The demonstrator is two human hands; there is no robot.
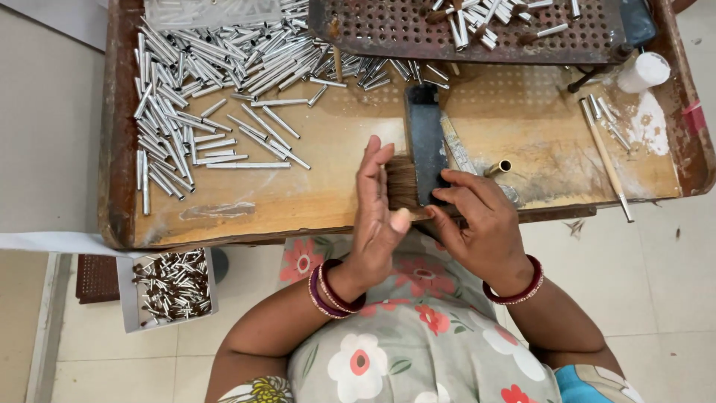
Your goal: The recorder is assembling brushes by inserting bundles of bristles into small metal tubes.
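- The left hand [378,216] stands on edge at the near rim of the wooden counter [246,201], fingers [371,160] pressed together and straight, laid flat against the left side of a tuft of brown bristle hair [401,186].
- The tuft lies on the counter just left of a dark flat block [426,145], so it sits between the left palm and that block.
- The right hand [477,224] rests on the block's near end, fingers [455,195] bent; thumb and forefinger close toward the tuft's near end, meeting the left thumb [400,220]. Whether they pinch anything I cannot tell.
- A short brass tube [498,169] lies just right of the block, beyond the right fingers.
- A heap of silvery metal ferrules [201,89] covers the counter's left part.
- A perforated tray [462,30] sits at the far edge, a thin wooden stick [605,158] to the right.
- A box of small pieces [170,287] stands on the floor.
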